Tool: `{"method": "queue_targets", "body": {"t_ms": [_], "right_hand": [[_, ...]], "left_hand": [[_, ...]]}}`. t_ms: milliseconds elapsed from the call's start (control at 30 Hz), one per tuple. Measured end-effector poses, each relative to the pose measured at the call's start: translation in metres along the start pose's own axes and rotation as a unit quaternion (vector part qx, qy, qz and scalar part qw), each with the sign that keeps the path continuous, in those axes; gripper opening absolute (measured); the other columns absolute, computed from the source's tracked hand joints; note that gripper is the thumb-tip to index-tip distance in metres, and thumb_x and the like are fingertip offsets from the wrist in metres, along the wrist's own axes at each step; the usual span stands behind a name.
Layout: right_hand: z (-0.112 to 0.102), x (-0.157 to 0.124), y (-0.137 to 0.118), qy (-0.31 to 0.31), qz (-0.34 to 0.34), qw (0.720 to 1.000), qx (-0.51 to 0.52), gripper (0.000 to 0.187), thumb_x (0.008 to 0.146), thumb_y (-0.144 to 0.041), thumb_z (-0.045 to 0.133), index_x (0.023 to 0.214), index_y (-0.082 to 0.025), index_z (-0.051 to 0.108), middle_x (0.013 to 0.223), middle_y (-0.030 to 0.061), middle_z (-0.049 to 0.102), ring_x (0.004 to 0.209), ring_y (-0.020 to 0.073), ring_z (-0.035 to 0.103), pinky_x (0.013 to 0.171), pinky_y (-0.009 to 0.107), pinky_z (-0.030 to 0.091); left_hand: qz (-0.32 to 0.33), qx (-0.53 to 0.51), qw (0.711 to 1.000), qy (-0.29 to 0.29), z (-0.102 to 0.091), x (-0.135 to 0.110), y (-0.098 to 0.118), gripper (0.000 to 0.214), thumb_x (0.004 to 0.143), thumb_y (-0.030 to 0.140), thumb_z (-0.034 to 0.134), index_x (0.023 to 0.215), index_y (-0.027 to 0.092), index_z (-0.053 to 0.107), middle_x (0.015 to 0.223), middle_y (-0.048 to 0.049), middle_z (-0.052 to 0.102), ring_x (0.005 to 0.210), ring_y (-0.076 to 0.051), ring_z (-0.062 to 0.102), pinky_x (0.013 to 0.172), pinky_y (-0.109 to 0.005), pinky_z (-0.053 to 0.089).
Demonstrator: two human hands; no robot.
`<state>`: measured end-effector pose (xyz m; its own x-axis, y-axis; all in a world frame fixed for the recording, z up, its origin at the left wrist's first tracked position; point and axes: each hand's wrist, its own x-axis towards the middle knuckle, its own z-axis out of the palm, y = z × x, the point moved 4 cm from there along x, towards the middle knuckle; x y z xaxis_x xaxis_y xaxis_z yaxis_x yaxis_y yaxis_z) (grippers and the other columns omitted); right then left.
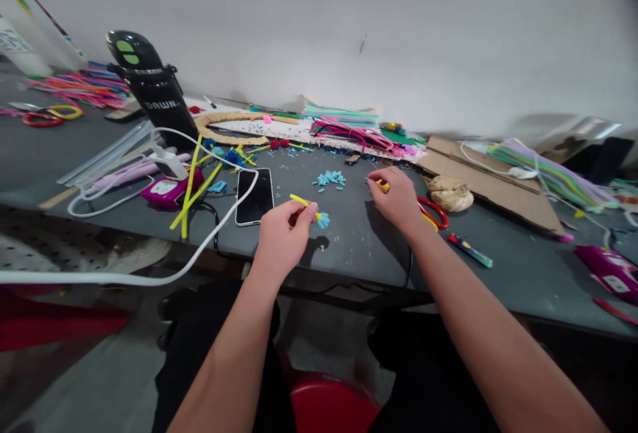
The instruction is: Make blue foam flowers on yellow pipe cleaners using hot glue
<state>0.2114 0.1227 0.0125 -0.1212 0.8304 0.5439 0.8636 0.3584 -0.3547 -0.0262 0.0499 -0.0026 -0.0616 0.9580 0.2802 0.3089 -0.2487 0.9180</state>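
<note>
My left hand (286, 234) is closed around a yellow fuzzy stem (299, 200), probably a pipe cleaner. Light blue petal-like pieces (323, 220) fan out at its lower right end, just past my thumb. To the right, my right hand (393, 195) pinches a small yellow tool (383, 185) with a thin metallic tip; its kind is mostly hidden by the fingers. Between and beyond both hands lies a loose pile of small light blue pieces (329, 179). Red-and-yellow scissors handles (434, 212) show partly behind my right wrist.
A phone (254, 197) lies left of my left hand, near a white cable (219, 227) and a magenta glue gun (167, 188). A black bottle (154, 91) stands behind them. Cardboard (491, 184), a pale lump (450, 194) and a cutter knife (470, 250) lie at right.
</note>
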Motion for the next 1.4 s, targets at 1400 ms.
{"method": "queue_targets", "body": {"t_ms": [1400], "right_hand": [[-0.022, -0.058, -0.025, -0.082, 0.104, 0.946, 0.296, 0.010, 0.081, -0.027, 0.067, 0.082, -0.020, 0.074, 0.079, 0.0039, 0.074, 0.071, 0.0179, 0.065, 0.068, 0.031, 0.051]], "left_hand": [[0.060, -0.049, 0.997, -0.029, 0.022, -0.007, 0.016, 0.021, 0.087, 0.035, 0.066, 0.081, 0.017, 0.075, 0.092, -0.0066, 0.076, 0.074, -0.016, 0.069, 0.071, -0.026, 0.056]]}}
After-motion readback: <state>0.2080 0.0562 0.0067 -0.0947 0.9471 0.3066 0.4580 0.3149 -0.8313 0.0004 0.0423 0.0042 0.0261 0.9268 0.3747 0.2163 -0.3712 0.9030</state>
